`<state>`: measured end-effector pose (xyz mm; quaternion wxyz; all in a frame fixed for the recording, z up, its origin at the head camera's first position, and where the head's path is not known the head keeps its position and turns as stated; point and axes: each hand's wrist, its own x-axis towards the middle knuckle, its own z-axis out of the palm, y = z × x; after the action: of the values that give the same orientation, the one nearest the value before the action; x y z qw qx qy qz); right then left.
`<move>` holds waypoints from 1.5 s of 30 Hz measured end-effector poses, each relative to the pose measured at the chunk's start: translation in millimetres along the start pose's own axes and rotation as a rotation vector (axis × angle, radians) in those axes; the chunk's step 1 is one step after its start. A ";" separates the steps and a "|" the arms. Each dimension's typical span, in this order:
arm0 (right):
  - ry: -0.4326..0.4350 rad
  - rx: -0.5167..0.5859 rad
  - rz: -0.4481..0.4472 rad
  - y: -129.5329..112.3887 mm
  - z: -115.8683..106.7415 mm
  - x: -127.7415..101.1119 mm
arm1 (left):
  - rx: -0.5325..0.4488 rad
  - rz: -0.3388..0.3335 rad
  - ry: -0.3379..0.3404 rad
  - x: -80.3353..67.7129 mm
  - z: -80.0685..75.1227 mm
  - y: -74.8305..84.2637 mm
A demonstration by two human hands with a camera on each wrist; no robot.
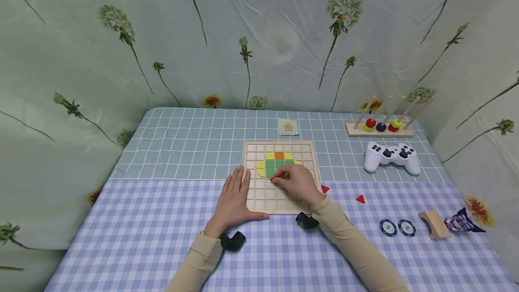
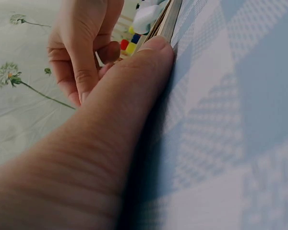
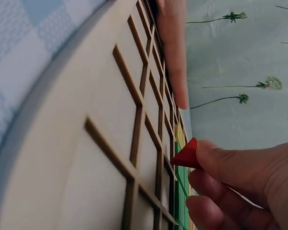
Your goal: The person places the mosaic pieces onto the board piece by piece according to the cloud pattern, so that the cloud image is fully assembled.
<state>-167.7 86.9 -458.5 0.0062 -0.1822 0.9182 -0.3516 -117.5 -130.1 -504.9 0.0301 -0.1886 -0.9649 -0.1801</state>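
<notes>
A square wooden grid board [image 1: 259,202] lies in the middle of the table, bearing green, yellow and orange pieces near its centre. My right hand [image 1: 298,181] is over the board and pinches a small red triangle [image 3: 186,154] between thumb and finger, just below the green pieces [image 1: 269,164]. My left hand [image 1: 235,199] lies along the board's left and near edges, fingers straight and thumb stretched out along the front edge. Two more red triangles, one by the board's right edge [image 1: 325,189] and another red triangle [image 1: 360,199] farther right, lie on the cloth.
Behind the board lies a small pattern card [image 1: 288,127]. To the right are a peg stand with coloured beads [image 1: 379,130], a white game controller [image 1: 392,157], two round chips [image 1: 388,227], a wooden arch block [image 1: 434,224] and a dark wrapped packet [image 1: 462,221].
</notes>
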 end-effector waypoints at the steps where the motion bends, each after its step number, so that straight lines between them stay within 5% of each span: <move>1: -0.003 -0.003 -0.015 -0.5 1.4 0.2 | -0.002 -0.002 -0.003 0.2 0.0 0.3; 29: -0.028 -0.058 -0.036 -2.2 12.7 0.2 | 0.000 -0.002 -0.004 1.8 2.1 1.3; 45: 0.066 -0.005 0.081 44.5 -45.7 -32.7 | -0.003 -0.014 -0.017 0.1 1.9 0.0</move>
<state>-158.2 158.0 -456.8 -0.0102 -0.1334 0.9254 -0.3546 -117.5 -129.4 -506.7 0.0201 -0.1832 -0.9662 -0.1802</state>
